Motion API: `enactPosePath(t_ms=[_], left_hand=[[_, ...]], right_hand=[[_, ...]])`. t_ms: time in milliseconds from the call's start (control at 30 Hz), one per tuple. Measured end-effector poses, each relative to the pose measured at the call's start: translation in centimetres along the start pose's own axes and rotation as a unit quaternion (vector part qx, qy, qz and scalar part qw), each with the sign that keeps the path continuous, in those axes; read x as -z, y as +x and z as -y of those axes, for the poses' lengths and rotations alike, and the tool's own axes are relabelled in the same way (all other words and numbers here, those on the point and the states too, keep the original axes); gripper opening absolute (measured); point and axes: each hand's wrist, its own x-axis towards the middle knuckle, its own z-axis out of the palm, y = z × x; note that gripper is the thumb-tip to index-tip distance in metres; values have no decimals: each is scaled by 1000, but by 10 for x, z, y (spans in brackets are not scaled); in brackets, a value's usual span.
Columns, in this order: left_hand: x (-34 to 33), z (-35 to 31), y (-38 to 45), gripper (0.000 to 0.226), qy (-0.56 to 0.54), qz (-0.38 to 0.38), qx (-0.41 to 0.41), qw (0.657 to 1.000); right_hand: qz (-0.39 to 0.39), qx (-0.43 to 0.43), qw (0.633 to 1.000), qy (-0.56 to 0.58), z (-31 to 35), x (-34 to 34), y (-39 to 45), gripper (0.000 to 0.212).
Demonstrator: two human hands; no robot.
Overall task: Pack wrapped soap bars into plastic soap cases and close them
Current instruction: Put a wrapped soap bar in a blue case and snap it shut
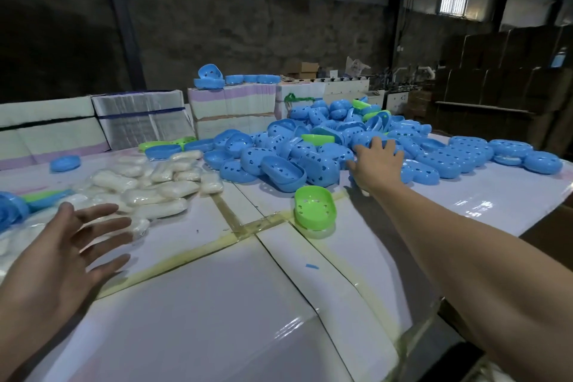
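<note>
Right hand (375, 164) stretched far out, fingers spread flat on the heap of blue soap cases (310, 146) at the back of the worktop (217, 319), grip open. Left hand (66, 253) hovering with loose, splayed fingers just beside the pile of wrapped soap bars (155, 186), holding nothing. One green case half (313, 206) lying open-side up between both, apart from the heap.
</note>
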Motion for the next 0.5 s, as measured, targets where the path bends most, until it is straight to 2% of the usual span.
enactPosePath(t_ms=[133,267,367,500], left_hand=[[-31,-11,-13,55,28,-35,-1,999],[-36,-17,-15,54,34,-48,28,998],[-39,-25,-18,48,38,-67,29,997],[-38,-32,-18,38,41,-99,22,994]], right_hand=[[-62,64,990,105,50,22,-7,36],[-52,137,954,260,123,44,-34,31],[-6,184,904,386,185,58,-65,26],[91,227,815,526,265,70,-113,19]])
